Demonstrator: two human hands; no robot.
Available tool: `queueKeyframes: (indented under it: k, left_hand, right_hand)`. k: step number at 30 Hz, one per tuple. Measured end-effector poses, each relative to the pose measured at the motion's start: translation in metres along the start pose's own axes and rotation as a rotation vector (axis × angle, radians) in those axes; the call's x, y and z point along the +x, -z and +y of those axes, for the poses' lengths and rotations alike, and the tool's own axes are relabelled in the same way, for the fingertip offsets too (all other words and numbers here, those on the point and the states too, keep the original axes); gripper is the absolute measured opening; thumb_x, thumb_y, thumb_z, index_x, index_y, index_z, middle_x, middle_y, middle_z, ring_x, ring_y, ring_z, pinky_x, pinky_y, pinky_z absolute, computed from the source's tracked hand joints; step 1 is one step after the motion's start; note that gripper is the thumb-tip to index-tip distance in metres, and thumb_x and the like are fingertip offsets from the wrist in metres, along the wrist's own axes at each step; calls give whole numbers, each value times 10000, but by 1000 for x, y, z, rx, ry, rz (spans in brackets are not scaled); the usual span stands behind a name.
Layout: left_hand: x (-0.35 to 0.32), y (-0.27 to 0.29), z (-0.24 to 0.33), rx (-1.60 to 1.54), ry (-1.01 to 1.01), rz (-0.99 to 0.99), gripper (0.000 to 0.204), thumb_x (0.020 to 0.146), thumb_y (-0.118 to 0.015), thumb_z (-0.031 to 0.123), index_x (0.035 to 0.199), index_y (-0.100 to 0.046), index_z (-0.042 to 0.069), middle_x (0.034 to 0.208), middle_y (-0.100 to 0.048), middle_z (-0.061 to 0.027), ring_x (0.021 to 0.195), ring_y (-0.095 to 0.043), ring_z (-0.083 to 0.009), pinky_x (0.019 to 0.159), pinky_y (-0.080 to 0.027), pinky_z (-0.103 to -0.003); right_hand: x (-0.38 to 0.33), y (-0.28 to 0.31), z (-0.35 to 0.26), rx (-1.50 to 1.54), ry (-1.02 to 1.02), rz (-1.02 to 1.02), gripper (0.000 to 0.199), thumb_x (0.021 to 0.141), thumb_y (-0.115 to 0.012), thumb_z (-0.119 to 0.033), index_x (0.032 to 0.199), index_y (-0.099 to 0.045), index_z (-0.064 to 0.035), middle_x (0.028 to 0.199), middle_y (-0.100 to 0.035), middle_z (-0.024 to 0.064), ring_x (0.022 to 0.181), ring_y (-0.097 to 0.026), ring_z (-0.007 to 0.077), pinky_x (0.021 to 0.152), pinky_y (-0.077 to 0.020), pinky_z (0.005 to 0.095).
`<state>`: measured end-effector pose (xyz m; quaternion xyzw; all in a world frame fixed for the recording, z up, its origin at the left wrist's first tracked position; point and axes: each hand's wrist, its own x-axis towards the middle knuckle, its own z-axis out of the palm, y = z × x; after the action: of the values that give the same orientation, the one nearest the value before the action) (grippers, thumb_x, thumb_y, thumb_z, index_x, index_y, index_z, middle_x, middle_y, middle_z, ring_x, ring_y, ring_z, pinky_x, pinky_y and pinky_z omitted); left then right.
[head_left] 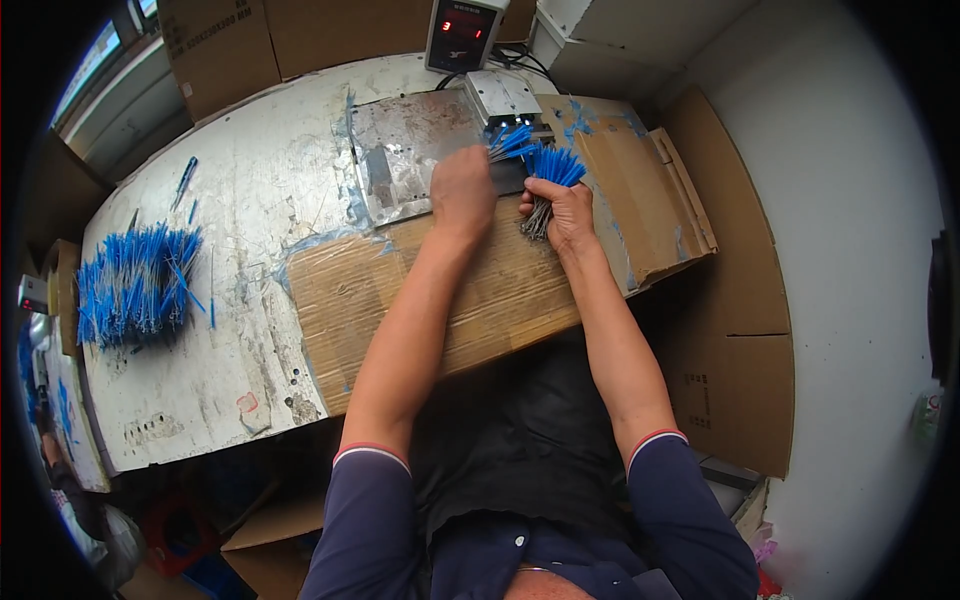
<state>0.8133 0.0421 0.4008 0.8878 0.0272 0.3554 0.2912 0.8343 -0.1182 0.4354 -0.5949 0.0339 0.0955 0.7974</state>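
My right hand (pixel 562 208) is closed round a thick bundle of thin grey wires with blue ends (pixel 556 164). The blue ends fan out above the fist and the bare grey ends hang below it. Beside it, my left hand (pixel 463 192) is curled and smeared by motion over the metal plate (pixel 415 135). A smaller bunch of blue-ended wires (pixel 511 142) lies right by its fingers, in front of a small metal machine (pixel 502 97). Whether the left fingers grip any of these wires is hidden by the blur.
A large heap of blue-ended wires (pixel 138 282) lies at the table's left, with a pen (pixel 185 182) beyond it. Cardboard (pixel 370 300) covers the front edge under my forearms. A display box with red digits (pixel 464 36) stands behind the machine. Cardboard (pixel 725 300) leans along the right wall.
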Motion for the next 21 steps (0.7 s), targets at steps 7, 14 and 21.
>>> queueKeyframes:
  k: [7, 14, 21]
  left_hand:
    - [-1, 0, 2, 74, -15, -14, 96, 893, -569, 34, 982, -603, 42, 842, -655, -162, 844, -659, -353, 759, -493, -473]
    - [5, -1, 8, -335, 254, 54, 92, 1011, -572, 141, 1013, -592, 51, 856, -707, -156, 763, -697, -359, 667, -521, -457]
    - [4, -6, 7, -435, 241, 82, 87, 1010, -595, 133, 1044, -597, 53, 864, -710, -160, 785, -700, -379, 682, -528, -446]
  right_hand:
    - [-3, -6, -3, -43, 16, 26, 102, 797, -767, 4, 847, -681, 26, 721, -676, 109, 582, -672, 194, 484, -579, 308]
    - [-6, -6, -9, -144, -95, -144, 114, 789, -770, -2, 850, -676, 16, 687, -667, 85, 549, -652, 181, 476, -550, 297]
    - [-12, -10, 0, -50, -41, -116, 132, 811, -753, 25, 919, -679, 18, 771, -694, 95, 598, -668, 178, 486, -551, 288]
